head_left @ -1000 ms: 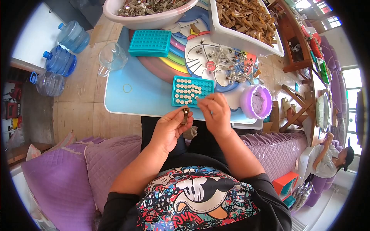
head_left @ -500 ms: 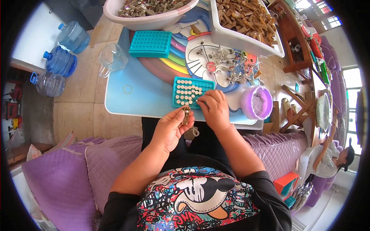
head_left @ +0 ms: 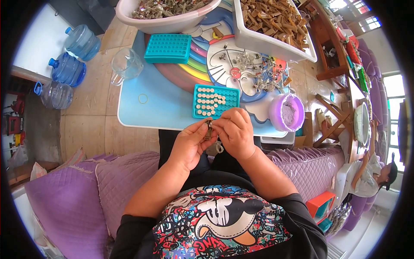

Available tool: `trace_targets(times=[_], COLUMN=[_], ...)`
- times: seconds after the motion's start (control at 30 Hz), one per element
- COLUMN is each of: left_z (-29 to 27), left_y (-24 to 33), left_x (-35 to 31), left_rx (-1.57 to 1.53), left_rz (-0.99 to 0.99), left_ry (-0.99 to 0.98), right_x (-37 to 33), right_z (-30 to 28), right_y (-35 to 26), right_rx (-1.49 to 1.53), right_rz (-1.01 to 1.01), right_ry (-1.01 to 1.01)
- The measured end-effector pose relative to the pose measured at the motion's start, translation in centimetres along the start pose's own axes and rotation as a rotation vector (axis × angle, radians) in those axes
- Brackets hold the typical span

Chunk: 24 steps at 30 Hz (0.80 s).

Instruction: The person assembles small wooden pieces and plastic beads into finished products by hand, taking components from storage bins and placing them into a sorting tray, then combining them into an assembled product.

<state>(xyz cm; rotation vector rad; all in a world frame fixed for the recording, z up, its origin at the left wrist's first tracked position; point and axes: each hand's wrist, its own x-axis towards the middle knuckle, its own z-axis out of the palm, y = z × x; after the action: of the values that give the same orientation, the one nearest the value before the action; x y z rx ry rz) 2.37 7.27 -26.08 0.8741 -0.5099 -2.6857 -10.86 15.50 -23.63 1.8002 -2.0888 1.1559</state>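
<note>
My left hand [head_left: 189, 142] is closed around a small brass-coloured, frame-like piece [head_left: 209, 129], upright between thumb and fingers. A loop of pale cord [head_left: 219, 148] hangs beside it. My right hand [head_left: 236, 133] meets it from the right, thumb and forefinger pinched against its upper part. Whatever those fingertips hold is hidden. Just beyond both hands, a teal tray with round pockets [head_left: 233, 97] lies on the table, with rows of small white discs [head_left: 210, 102] filling mostly its left part.
A purple tub of greyish stuff [head_left: 276, 119] stands right. Stacked teal trays [head_left: 167, 48], a glass jug [head_left: 126, 64], and loose small metal parts [head_left: 263, 73] lie farther off. A pink basin [head_left: 166, 26] and white bin of brown pieces [head_left: 254, 45] stand at the back. Another person [head_left: 371, 177] sits far right.
My right hand has moved from the tray's near edge down and left to the brass-coloured piece. My left hand has stayed nearly in place, still holding it.
</note>
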Motion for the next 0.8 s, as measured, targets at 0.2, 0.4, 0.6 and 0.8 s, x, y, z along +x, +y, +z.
trace_targets(times=[0.2, 0.4, 0.6, 0.8], left_z=[-0.6, -0.8, -1.2, -1.3], left_y=[-0.3, -0.1, -0.2, 0.0], left_x=[0.1, 0.6, 0.7, 0.6], left_rx=[0.048, 0.042, 0.033, 0.019], left_rz=[0.017, 0.01, 0.008, 0.012], left_ry=[0.007, 0.037, 0.037, 0.041], right_x=[-0.3, -0.4, 0.1, -0.1], right_z=[0.2, 0.2, 1.9, 2.3], right_y=[-0.3, 1.8, 4.0, 3.8], right_rx=[0.017, 0.034, -0.149, -0.175], right_rz=[0.005, 0.15, 0.069, 0.035], right_ry=[-0.058, -0.016, -0.078, -0.093])
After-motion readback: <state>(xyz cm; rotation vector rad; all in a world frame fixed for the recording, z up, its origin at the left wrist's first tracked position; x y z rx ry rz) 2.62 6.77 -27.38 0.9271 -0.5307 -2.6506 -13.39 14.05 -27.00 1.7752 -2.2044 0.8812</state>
